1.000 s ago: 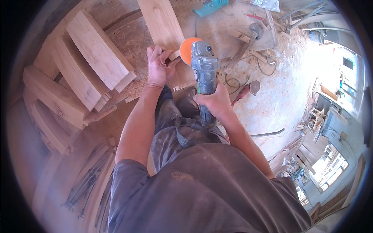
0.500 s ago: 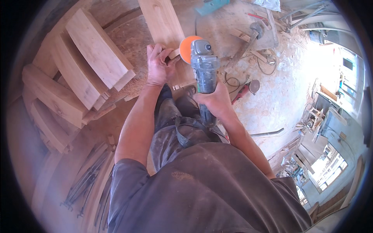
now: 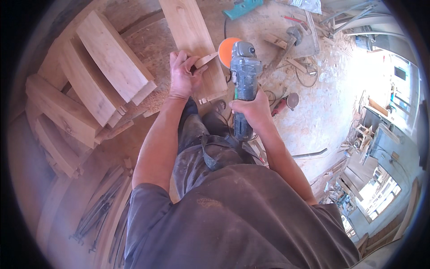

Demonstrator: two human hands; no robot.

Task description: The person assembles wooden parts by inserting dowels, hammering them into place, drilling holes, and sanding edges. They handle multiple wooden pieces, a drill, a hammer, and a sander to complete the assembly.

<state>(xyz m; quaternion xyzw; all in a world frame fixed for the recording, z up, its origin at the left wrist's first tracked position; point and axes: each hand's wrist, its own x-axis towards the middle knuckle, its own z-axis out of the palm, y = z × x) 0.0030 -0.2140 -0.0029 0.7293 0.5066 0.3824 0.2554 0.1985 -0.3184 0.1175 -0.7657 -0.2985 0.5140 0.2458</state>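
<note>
My left hand (image 3: pixel 183 74) is closed, pinching a small pale wooden wedge (image 3: pixel 207 59) between thumb and fingers over a long wooden board (image 3: pixel 190 29). In my right hand (image 3: pixel 256 111) is a grey angle grinder (image 3: pixel 245 78), gripped round its body, with its head pointing away from me. An orange sanding disc (image 3: pixel 227 51) sits on the grinder's head. The wedge's thin tip reaches the left edge of the disc; whether they touch I cannot tell. My palm hides the wedge's other end.
Thick wooden beams (image 3: pixel 114 56) lie stacked at the left, with metal clamps (image 3: pixel 96 210) below them. On the dusty floor at the right are a hammer (image 3: pixel 293 33), a red grinder (image 3: pixel 283 104) and a cable. A teal tool (image 3: pixel 244 8) lies at the far side.
The grinder in my right hand has shifted right and slightly away, so more of the wedge's tip shows. My left hand has stayed nearly still with the wedge.
</note>
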